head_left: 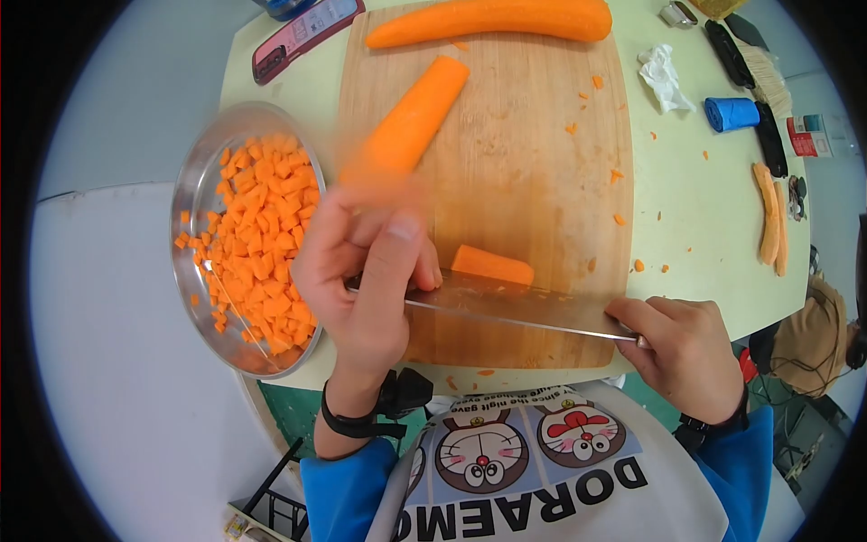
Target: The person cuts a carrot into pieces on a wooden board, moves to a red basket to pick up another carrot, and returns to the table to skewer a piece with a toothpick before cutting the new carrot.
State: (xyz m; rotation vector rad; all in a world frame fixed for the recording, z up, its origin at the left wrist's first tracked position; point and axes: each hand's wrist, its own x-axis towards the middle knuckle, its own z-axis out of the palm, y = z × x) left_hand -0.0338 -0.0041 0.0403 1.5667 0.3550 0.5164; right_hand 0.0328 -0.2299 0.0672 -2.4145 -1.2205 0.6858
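Note:
My right hand [682, 348] is closed around the handle end of a wide-bladed kitchen knife [515, 305], held nearly level over the near part of the wooden cutting board [533, 172]. At the blade's other end is my left hand [366, 271], thumb on the near side and curled fingers on the far side; its upper fingers are smeared by motion. Just beyond the blade lies a short piece of carrot [492, 265]. A larger peeled carrot piece [415, 113] rests above my left hand, its lower end blurred. Across the board's far edge lies a whole peeled carrot [492, 20].
On the left stands a round metal bowl [185, 149] of diced carrot [262, 239]. A phone [302, 36] lies beyond it. To the right are crumpled tissue [666, 79], a blue roll [731, 114], long orange strips [770, 217] and scattered carrot bits.

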